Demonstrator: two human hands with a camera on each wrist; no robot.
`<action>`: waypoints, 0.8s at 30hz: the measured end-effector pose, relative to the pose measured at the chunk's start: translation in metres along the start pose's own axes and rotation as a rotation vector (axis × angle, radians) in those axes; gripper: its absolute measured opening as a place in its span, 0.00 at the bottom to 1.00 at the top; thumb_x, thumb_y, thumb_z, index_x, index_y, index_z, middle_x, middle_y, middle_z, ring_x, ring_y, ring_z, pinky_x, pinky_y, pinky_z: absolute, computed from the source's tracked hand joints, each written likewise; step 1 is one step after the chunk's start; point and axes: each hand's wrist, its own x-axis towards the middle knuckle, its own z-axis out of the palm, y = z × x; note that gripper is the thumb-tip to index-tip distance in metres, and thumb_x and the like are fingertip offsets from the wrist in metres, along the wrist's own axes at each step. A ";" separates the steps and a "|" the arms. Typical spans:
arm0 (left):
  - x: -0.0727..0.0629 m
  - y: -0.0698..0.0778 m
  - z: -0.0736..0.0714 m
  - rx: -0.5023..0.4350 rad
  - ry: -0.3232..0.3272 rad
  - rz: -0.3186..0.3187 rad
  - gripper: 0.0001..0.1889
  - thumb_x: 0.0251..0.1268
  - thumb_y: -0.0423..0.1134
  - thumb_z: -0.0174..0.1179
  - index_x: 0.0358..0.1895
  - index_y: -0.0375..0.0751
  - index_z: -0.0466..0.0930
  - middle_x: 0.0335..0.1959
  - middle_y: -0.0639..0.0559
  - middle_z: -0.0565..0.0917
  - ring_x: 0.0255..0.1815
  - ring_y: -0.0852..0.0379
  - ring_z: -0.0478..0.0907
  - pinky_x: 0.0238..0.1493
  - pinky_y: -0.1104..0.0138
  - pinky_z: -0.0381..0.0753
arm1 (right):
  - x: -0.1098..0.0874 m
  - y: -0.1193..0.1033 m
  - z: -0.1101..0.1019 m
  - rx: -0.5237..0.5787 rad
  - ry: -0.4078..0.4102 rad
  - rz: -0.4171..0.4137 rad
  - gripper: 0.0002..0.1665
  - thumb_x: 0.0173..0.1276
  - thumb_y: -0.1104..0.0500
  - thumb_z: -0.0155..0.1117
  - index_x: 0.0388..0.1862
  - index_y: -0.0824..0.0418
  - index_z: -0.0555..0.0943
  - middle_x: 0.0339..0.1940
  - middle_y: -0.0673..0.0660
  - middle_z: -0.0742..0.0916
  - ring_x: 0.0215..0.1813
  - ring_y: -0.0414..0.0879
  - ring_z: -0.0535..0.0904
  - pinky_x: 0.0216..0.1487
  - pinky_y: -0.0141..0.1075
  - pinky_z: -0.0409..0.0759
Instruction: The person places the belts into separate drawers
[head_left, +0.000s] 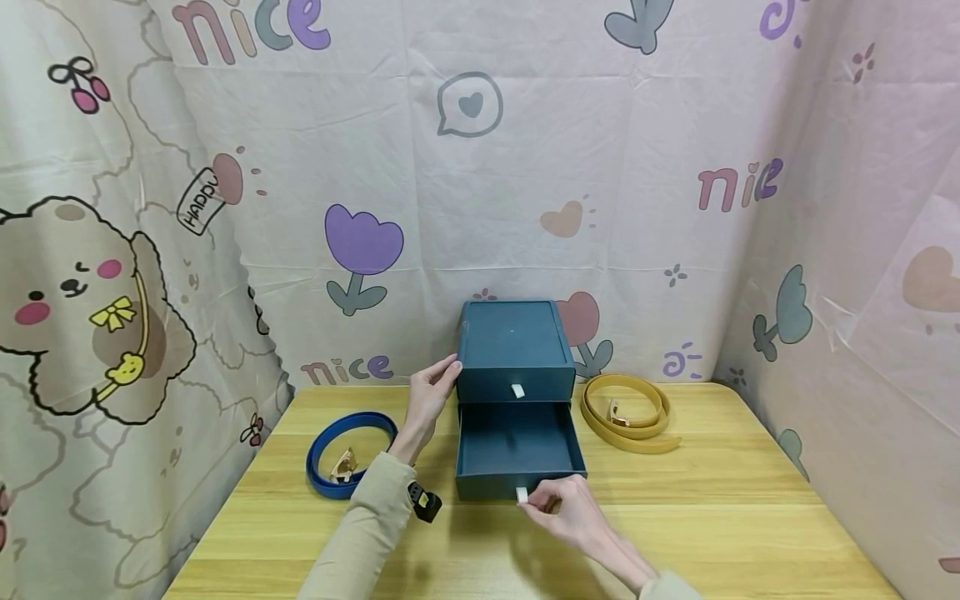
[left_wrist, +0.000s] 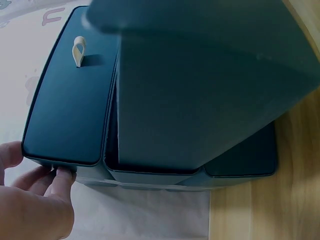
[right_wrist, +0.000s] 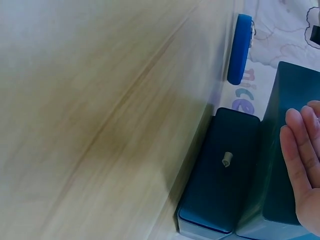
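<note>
Toward the back of the wooden table (head_left: 757,517): a dark teal drawer unit (head_left: 513,333) stands upright, close to the hanging cloth (head_left: 480,183), its drawer fronts facing the person.
Top drawer: pushed in, a pale fabric loop (head_left: 518,390) at the middle of its front panel (head_left: 480,386).
Middle drawer: pulled well out toward the person, so that I can look down on its dark floor; its front panel (head_left: 483,488) carries a white tab (head_left: 522,495).
Bottom drawer: its front (right_wrist: 215,185), with a small pale loop (right_wrist: 227,159), shows under the pulled-out one from the right wrist's side.
Right hand: the hand (head_left: 568,510) pinches the white tab between thumb and forefinger, while the other fingers lie along the drawer's front panel.
Left hand: the hand (head_left: 429,398) is unclenched, thumb and fingertips set against the unit's upper front corner on its left side.
Left of the unit: a blue belt (head_left: 332,489) lies coiled on the table near the left forearm, a gold buckle (head_left: 345,467) within its loop.
Right of the unit: a yellow belt (head_left: 636,432) lies coiled just beside it, with its own metal buckle (head_left: 615,414) inside and one end trailing outward.
Left cuff: a black device (head_left: 425,502) sits at the wrist, against the beige sleeve (head_left: 360,525).
</note>
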 end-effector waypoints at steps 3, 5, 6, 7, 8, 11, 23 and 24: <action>0.000 0.000 0.000 0.001 0.002 0.002 0.22 0.76 0.38 0.56 0.68 0.32 0.75 0.69 0.34 0.76 0.72 0.41 0.72 0.71 0.54 0.72 | -0.002 -0.001 -0.001 0.000 -0.003 0.011 0.09 0.53 0.70 0.77 0.21 0.60 0.86 0.18 0.49 0.88 0.24 0.20 0.75 0.22 0.17 0.77; 0.000 0.001 0.000 0.003 0.003 0.003 0.22 0.76 0.38 0.57 0.68 0.32 0.75 0.69 0.34 0.76 0.72 0.41 0.72 0.71 0.54 0.72 | -0.003 -0.002 -0.001 0.004 -0.007 0.016 0.09 0.53 0.71 0.77 0.21 0.60 0.86 0.19 0.49 0.88 0.24 0.21 0.76 0.22 0.18 0.77; 0.000 0.001 0.000 0.004 0.003 0.003 0.22 0.76 0.38 0.56 0.68 0.32 0.75 0.69 0.34 0.76 0.72 0.41 0.72 0.71 0.54 0.72 | -0.003 -0.003 -0.001 0.004 -0.010 0.017 0.08 0.53 0.71 0.76 0.22 0.61 0.86 0.19 0.49 0.88 0.24 0.21 0.76 0.22 0.18 0.77; 0.000 0.001 0.000 0.004 0.002 0.002 0.22 0.76 0.38 0.56 0.68 0.32 0.74 0.69 0.34 0.76 0.72 0.41 0.72 0.71 0.54 0.72 | -0.003 -0.003 -0.001 0.005 -0.012 0.016 0.08 0.53 0.71 0.76 0.22 0.62 0.86 0.19 0.49 0.88 0.24 0.21 0.76 0.22 0.18 0.77; 0.000 0.000 0.000 0.004 0.002 0.002 0.22 0.76 0.38 0.56 0.68 0.32 0.74 0.69 0.34 0.76 0.72 0.41 0.72 0.71 0.54 0.72 | -0.004 -0.003 0.000 0.004 -0.010 0.015 0.08 0.53 0.71 0.76 0.22 0.62 0.87 0.19 0.49 0.88 0.24 0.21 0.76 0.22 0.17 0.77; 0.000 0.000 0.000 0.003 0.000 0.000 0.22 0.76 0.38 0.56 0.68 0.32 0.74 0.69 0.34 0.75 0.72 0.41 0.72 0.71 0.55 0.72 | -0.004 -0.004 0.001 0.005 -0.009 0.012 0.08 0.54 0.71 0.76 0.23 0.60 0.87 0.19 0.49 0.88 0.24 0.21 0.77 0.22 0.17 0.77; 0.001 -0.001 0.000 -0.007 -0.001 0.001 0.22 0.76 0.38 0.56 0.68 0.32 0.74 0.69 0.34 0.75 0.72 0.41 0.71 0.71 0.55 0.71 | -0.005 -0.008 0.003 0.000 -0.010 0.040 0.10 0.53 0.72 0.76 0.21 0.60 0.86 0.19 0.49 0.88 0.23 0.21 0.75 0.21 0.17 0.77; 0.001 -0.001 0.000 -0.007 -0.002 0.001 0.22 0.76 0.38 0.56 0.68 0.32 0.74 0.69 0.34 0.75 0.72 0.41 0.71 0.71 0.55 0.72 | -0.005 -0.008 0.003 0.000 -0.010 0.041 0.10 0.53 0.72 0.76 0.21 0.60 0.86 0.19 0.49 0.88 0.23 0.21 0.75 0.21 0.17 0.77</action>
